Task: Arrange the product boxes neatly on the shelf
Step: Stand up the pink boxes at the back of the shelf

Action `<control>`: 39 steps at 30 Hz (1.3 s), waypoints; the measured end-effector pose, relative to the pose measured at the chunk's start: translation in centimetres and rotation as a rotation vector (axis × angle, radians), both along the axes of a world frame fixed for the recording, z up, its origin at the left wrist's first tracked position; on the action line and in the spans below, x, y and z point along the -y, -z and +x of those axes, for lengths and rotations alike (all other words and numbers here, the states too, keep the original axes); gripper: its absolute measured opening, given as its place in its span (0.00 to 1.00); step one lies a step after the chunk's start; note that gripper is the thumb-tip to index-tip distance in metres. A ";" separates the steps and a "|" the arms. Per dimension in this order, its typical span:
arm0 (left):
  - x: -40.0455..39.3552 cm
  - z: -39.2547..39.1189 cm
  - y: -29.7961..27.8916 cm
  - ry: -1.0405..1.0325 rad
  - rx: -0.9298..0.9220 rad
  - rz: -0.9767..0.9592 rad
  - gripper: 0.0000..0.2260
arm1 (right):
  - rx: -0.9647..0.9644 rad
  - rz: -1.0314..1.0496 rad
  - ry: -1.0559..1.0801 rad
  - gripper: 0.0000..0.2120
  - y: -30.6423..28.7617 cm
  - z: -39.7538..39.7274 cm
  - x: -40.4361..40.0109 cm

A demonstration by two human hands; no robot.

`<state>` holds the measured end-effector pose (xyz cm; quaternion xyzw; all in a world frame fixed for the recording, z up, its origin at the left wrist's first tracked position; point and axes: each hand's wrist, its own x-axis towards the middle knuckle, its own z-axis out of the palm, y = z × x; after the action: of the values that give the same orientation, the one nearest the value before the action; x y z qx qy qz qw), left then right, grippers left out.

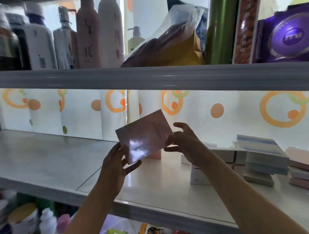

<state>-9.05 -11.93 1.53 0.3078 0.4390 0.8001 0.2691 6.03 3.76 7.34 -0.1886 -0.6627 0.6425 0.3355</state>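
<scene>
Now pink box [145,135] between both hands.

- A white shelving unit [147,82] fills the view, its boards running across from left to right.
- The middle board [41,156] is pale and glossy, with a seam where two panels meet.
- Behind the shelves hangs a white curtain [224,110] printed with orange rings, orange dots and pale green rings.
- Daylight comes through the curtain from behind, so the cloth glows and the board shines.
- A narrow gap [127,104] between two curtain panels lets in a brighter strip.
- A green upright post [218,23] stands on the upper level, right of middle.
</scene>
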 end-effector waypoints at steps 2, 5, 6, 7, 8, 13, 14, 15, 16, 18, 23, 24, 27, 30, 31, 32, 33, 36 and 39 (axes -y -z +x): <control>0.6 -0.7 -0.8 -0.048 -0.121 -0.021 0.13 | 0.090 0.096 -0.053 0.37 1.3 -0.4 0.4; 1.6 -1.6 -2.1 -0.137 -0.289 -0.065 0.14 | 0.112 0.216 -0.122 0.28 2.6 -0.7 1.3; 1.9 -1.8 -2.6 -0.166 -0.314 -0.074 0.14 | 0.077 0.219 -0.120 0.24 2.8 -0.8 1.5; 2.0 -2.1 -3.0 -0.190 -0.329 -0.083 0.14 | 0.039 0.193 -0.091 0.21 3.0 -0.8 1.6; 2.0 -2.3 -3.3 -0.209 -0.344 -0.090 0.14 | 0.013 0.146 -0.053 0.21 3.1 -0.9 1.4; 1.4 -2.5 -3.8 -0.375 -0.365 -0.066 0.13 | -0.026 0.018 -0.030 0.13 4.3 -1.5 1.3; 1.3 -2.5 -3.9 -0.405 -0.349 -0.050 0.15 | -0.045 -0.040 -0.051 0.11 4.5 -1.6 1.5; 1.2 -2.4 -3.9 -0.424 -0.331 -0.034 0.17 | -0.068 -0.104 -0.078 0.10 4.8 -1.8 1.7; 1.1 -2.3 -3.9 -0.438 -0.321 -0.029 0.18 | -0.090 -0.165 -0.110 0.10 5.1 -1.8 1.9; 0.9 -2.0 -3.5 -0.459 -0.338 -0.074 0.19 | -0.116 -0.246 -0.161 0.13 5.7 -2.0 2.0; 0.0 -1.3 -1.5 -0.374 -0.342 -0.113 0.22 | -0.091 -0.275 -0.197 0.15 7.3 -2.7 2.2; -0.2 -1.4 -1.2 -0.376 -0.346 -0.117 0.23 | -0.082 -0.280 -0.205 0.15 7.7 -2.8 2.1; -0.8 -1.4 -0.8 -0.398 -0.358 -0.135 0.22 | -0.063 -0.328 -0.239 0.17 8.8 -3.2 2.2; -1.5 -1.3 -0.1 -0.441 -0.443 -0.177 0.17 | -0.061 -0.378 -0.261 0.19 9.7 -3.5 2.7; -1.7 -1.4 0.2 -0.462 -0.475 -0.195 0.16 | -0.062 -0.380 -0.256 0.18 9.8 -3.6 2.7; -1.9 -1.5 0.4 -0.477 -0.490 -0.209 0.15 | -0.063 -0.382 -0.250 0.18 9.9 -3.6 2.7; -2.0 -1.6 0.6 -0.486 -0.493 -0.222 0.14 | -0.064 -0.385 -0.243 0.18 10.0 -3.6 2.5; -2.5 -1.7 1.0 -0.502 -0.492 -0.252 0.14 | -0.054 -0.391 -0.225 0.17 10.3 -3.4 2.2; -2.8 -1.4 1.2 -0.528 -0.441 -0.245 0.15 | -0.056 -0.369 -0.217 0.15 10.5 -3.3 2.0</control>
<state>-10.49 -9.12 0.32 0.3144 0.6434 0.6979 -0.0130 2.78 1.72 -3.12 -0.1563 -0.5407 0.7901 0.2426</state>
